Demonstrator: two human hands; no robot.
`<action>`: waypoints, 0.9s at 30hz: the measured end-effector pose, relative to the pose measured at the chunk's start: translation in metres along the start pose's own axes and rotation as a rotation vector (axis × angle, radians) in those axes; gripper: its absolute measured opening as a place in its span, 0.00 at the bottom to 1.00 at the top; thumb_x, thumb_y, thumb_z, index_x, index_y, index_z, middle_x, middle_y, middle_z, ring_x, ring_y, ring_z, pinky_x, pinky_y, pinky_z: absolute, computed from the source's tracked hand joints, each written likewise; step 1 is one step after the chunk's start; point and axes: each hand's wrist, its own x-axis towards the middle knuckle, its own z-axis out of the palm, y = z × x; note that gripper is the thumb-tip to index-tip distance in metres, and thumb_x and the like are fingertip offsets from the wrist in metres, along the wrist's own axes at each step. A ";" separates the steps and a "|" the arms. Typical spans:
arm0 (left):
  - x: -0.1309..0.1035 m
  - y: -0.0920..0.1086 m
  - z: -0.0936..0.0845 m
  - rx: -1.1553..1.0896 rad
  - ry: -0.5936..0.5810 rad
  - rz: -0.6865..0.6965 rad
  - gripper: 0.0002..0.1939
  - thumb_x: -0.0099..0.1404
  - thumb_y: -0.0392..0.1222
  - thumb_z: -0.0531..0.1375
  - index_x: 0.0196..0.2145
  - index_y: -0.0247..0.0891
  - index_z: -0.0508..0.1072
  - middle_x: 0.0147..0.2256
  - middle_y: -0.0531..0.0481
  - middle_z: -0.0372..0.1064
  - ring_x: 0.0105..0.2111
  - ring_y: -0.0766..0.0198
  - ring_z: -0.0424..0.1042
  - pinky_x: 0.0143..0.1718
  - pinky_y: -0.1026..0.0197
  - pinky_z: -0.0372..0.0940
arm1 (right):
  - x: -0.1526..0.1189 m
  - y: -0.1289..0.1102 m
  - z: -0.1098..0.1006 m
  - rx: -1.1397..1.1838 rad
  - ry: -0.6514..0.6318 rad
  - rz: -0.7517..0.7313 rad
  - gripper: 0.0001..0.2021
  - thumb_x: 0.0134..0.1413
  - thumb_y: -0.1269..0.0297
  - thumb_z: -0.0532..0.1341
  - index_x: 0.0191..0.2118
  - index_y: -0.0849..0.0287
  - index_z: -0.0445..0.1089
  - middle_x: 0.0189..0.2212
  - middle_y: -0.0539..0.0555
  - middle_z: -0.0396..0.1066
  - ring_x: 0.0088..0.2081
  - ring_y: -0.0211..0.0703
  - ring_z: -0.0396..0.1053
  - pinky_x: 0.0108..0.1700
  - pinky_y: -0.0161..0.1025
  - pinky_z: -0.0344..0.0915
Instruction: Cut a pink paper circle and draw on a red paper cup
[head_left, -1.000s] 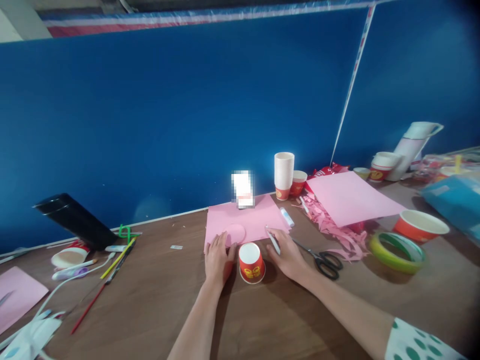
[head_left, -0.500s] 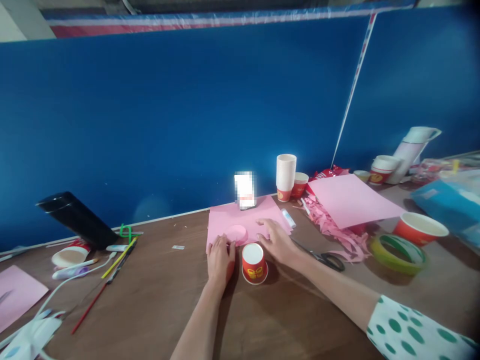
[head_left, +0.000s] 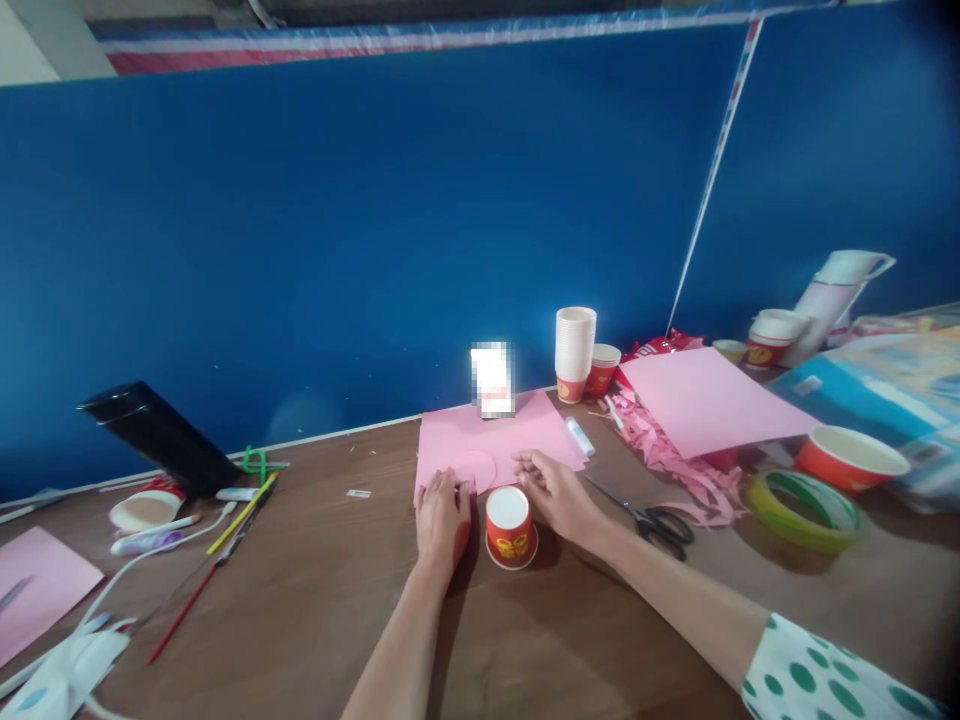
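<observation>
A red paper cup (head_left: 512, 540) with a yellow pattern stands upside down between my two hands, its white base up. Behind it lies a pink paper circle (head_left: 475, 468) on a pink sheet (head_left: 517, 432). My left hand (head_left: 444, 520) rests with fingers stretched over the sheet's near left corner, the fingertips by the circle. To the right of the cup, my right hand (head_left: 559, 493) has loosely curved fingers apart from the thumb and nothing visible in them. Black-handled scissors (head_left: 660, 528) lie on the table near my right wrist.
A glue stick (head_left: 579, 436) and a tall stack of paper cups (head_left: 575, 350) stand behind right. Farther right are pink paper strips (head_left: 652, 430), green tape (head_left: 806, 512), a red bowl (head_left: 851, 460) and a blue package (head_left: 832, 375). A black cylinder (head_left: 161, 437) leans at left.
The fingers of my right hand have curled in a little. My left hand stays in place. At the far right, the blue package has shifted left.
</observation>
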 end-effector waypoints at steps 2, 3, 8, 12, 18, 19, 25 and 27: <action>0.000 0.000 0.000 -0.013 0.010 0.006 0.17 0.65 0.40 0.45 0.47 0.34 0.68 0.50 0.41 0.67 0.55 0.56 0.60 0.57 0.50 0.48 | -0.004 -0.004 -0.004 -0.027 -0.011 -0.003 0.12 0.58 0.67 0.51 0.46 0.62 0.65 0.34 0.56 0.72 0.34 0.40 0.70 0.37 0.37 0.67; 0.001 0.000 0.000 -0.018 0.016 0.010 0.17 0.65 0.40 0.45 0.45 0.35 0.69 0.49 0.41 0.68 0.54 0.56 0.61 0.57 0.50 0.49 | -0.006 -0.005 -0.005 -0.048 -0.017 -0.005 0.12 0.59 0.67 0.50 0.47 0.62 0.65 0.32 0.55 0.72 0.33 0.40 0.70 0.36 0.37 0.66; 0.001 0.000 -0.002 -0.032 0.033 0.012 0.15 0.65 0.39 0.46 0.43 0.36 0.69 0.46 0.42 0.70 0.50 0.56 0.65 0.55 0.52 0.52 | -0.015 0.000 -0.006 -0.168 -0.052 -0.009 0.13 0.61 0.66 0.48 0.46 0.60 0.65 0.32 0.55 0.73 0.34 0.43 0.71 0.38 0.39 0.66; 0.002 0.000 -0.002 -0.050 0.041 -0.004 0.15 0.65 0.40 0.46 0.42 0.35 0.69 0.45 0.41 0.70 0.47 0.56 0.67 0.53 0.52 0.55 | -0.020 0.007 -0.005 -0.250 -0.096 -0.019 0.13 0.61 0.67 0.47 0.47 0.58 0.65 0.39 0.56 0.73 0.40 0.45 0.71 0.43 0.41 0.66; 0.001 -0.002 0.000 -0.056 0.049 -0.004 0.15 0.64 0.40 0.46 0.42 0.35 0.69 0.46 0.41 0.69 0.49 0.56 0.66 0.54 0.52 0.53 | -0.021 0.005 -0.006 -0.324 -0.149 -0.009 0.13 0.62 0.67 0.47 0.47 0.56 0.65 0.40 0.55 0.74 0.41 0.43 0.72 0.43 0.38 0.65; 0.002 -0.002 0.000 -0.054 0.050 -0.002 0.15 0.64 0.41 0.46 0.42 0.35 0.69 0.46 0.41 0.70 0.49 0.56 0.66 0.54 0.52 0.53 | -0.021 0.004 -0.006 -0.328 -0.162 -0.015 0.13 0.62 0.67 0.46 0.47 0.56 0.65 0.40 0.54 0.74 0.41 0.43 0.71 0.42 0.38 0.65; 0.001 -0.002 0.001 -0.044 0.042 0.014 0.15 0.65 0.42 0.46 0.40 0.37 0.70 0.46 0.43 0.70 0.50 0.57 0.65 0.55 0.52 0.51 | -0.021 0.002 -0.009 -0.443 -0.220 -0.003 0.12 0.62 0.65 0.48 0.45 0.54 0.66 0.39 0.53 0.74 0.39 0.42 0.72 0.38 0.34 0.64; 0.001 -0.002 0.001 -0.042 0.045 0.016 0.15 0.65 0.42 0.46 0.41 0.37 0.70 0.47 0.42 0.69 0.52 0.56 0.63 0.56 0.51 0.50 | -0.019 0.003 -0.009 -0.520 -0.218 0.021 0.11 0.61 0.65 0.49 0.44 0.54 0.67 0.37 0.53 0.75 0.37 0.43 0.73 0.36 0.33 0.63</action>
